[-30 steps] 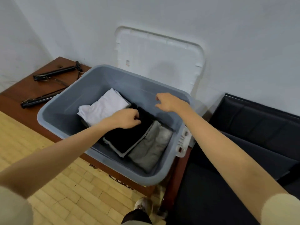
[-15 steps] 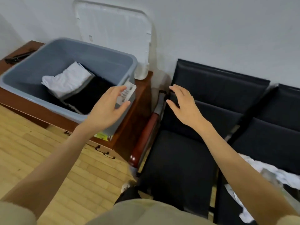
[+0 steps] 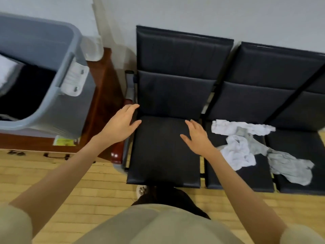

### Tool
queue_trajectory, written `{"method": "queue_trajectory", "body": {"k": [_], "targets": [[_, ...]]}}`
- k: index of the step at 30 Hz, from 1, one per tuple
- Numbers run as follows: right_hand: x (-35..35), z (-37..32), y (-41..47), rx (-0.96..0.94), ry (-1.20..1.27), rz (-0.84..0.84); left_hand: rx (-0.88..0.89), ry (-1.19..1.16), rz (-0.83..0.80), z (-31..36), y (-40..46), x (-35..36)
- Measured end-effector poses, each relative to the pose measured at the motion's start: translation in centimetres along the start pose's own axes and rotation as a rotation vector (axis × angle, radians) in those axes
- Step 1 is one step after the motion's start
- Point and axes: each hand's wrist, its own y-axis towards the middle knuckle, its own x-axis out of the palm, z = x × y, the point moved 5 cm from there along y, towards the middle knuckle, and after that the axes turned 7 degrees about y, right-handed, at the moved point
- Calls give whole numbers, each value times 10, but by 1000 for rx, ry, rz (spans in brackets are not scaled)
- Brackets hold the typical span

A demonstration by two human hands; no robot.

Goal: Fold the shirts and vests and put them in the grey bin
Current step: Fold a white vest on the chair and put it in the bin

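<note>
The grey bin (image 3: 52, 95) stands at the left on a low wooden table, with folded white (image 3: 5, 71) and black (image 3: 26, 92) clothes inside. A crumpled white garment (image 3: 237, 152) and a crumpled grey garment (image 3: 288, 166) lie on the black seats to the right. My left hand (image 3: 121, 124) hovers over the left edge of the nearest black seat (image 3: 163, 152), fingers relaxed and holding nothing. My right hand (image 3: 197, 138) floats over the same seat's right side, fingers spread, a short way left of the white garment.
A row of black padded chairs (image 3: 263, 85) runs along the white wall. The bin's white lid (image 3: 95, 43) leans on the wall behind the bin. A red-brown armrest (image 3: 117, 155) separates the wooden table (image 3: 103, 95) from the first seat. Wood floor lies below.
My view has swung right, away from the bin to the chairs. Both hands left the bin and moved right and down over the first seat. The crumpled garments came into full view.
</note>
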Motion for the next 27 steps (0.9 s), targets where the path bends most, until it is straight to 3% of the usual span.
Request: {"method": "queue_trajectory", "body": {"k": [13, 21, 27], "targets": [[-12, 195, -49, 307, 213, 104, 148, -47, -187, 127, 68, 124], [13, 367, -36, 460, 290, 19, 8, -81, -347, 197, 115, 292], [51, 470, -7, 562, 337, 40, 63, -141, -442, 242, 133, 438]]}}
